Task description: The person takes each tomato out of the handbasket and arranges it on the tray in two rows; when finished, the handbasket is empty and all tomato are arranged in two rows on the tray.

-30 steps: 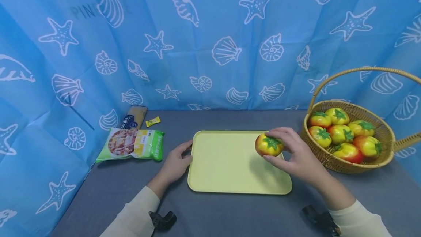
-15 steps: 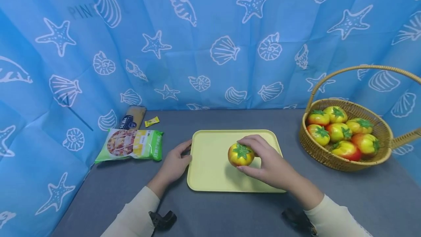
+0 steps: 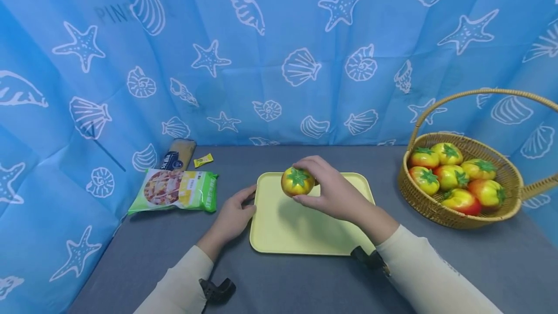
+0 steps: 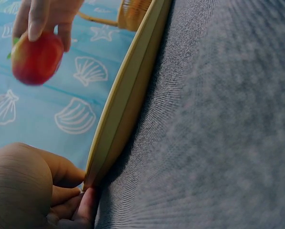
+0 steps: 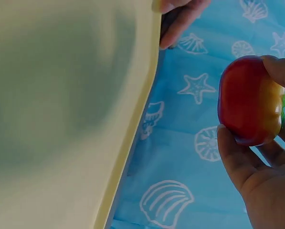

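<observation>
My right hand (image 3: 329, 188) holds a red and yellow tomato (image 3: 298, 181) with a green leafy top, fingers and thumb around its sides. It hangs above the left part of a pale yellow tray (image 3: 279, 236), whose surface carries its shadow. In the right wrist view the tomato (image 5: 249, 100) shows its glossy red underside. My left hand (image 3: 233, 217) pinches the tray's left edge, and the left wrist view has the fingertips (image 4: 68, 174) at the rim.
A wicker basket (image 3: 429, 212) with a tall handle stands at the right, holding several similar tomatoes. On the left lie a green food bag (image 3: 174, 190), a brown pack (image 3: 179, 154) and a small yellow sachet (image 3: 203, 160). A blue shell-print curtain (image 3: 270, 38) rises behind.
My right hand has carried the tomato leftward across the tray from its right side, lifting a little in the last half second. The left hand stays at the tray's edge.
</observation>
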A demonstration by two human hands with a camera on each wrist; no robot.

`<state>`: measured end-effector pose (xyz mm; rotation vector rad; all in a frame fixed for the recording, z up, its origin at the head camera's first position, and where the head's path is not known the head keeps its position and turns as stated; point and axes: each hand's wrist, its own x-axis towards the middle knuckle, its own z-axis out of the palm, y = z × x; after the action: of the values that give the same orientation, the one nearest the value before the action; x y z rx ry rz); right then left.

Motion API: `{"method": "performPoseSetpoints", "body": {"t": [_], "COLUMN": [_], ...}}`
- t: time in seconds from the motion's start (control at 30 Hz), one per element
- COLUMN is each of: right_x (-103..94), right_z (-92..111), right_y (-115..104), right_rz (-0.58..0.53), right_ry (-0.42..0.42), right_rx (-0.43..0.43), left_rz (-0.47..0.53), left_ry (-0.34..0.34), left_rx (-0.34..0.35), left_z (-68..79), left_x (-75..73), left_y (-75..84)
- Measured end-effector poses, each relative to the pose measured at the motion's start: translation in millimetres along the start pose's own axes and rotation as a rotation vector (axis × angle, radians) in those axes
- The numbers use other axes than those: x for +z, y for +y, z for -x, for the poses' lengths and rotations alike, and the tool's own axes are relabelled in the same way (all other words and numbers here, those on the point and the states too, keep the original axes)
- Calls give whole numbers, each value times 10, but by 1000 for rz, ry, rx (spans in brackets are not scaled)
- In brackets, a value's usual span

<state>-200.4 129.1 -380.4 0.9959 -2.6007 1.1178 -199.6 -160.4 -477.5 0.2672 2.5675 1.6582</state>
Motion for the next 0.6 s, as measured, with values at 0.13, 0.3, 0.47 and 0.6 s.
{"method": "performPoseSetpoints", "body": {"t": [0.13, 0.3, 0.47, 0.6], "right_x": [36, 124, 252, 337], "right_z": [-153, -316, -452, -532], "right_y": [69, 131, 200, 269], "right_rz": [13, 22, 45, 73], "right_ry": [-25, -67, -119, -144], "right_rx": [51, 101, 141, 170], "left_rz": [-15, -7, 9, 14], "left_ry": [3, 6, 7, 0], "left_rx": [4, 15, 14, 8], "left_z": [-22, -36, -29, -30], "left_x": [7, 6, -1, 6], "left_y": [-11, -17, -17, -17]}}
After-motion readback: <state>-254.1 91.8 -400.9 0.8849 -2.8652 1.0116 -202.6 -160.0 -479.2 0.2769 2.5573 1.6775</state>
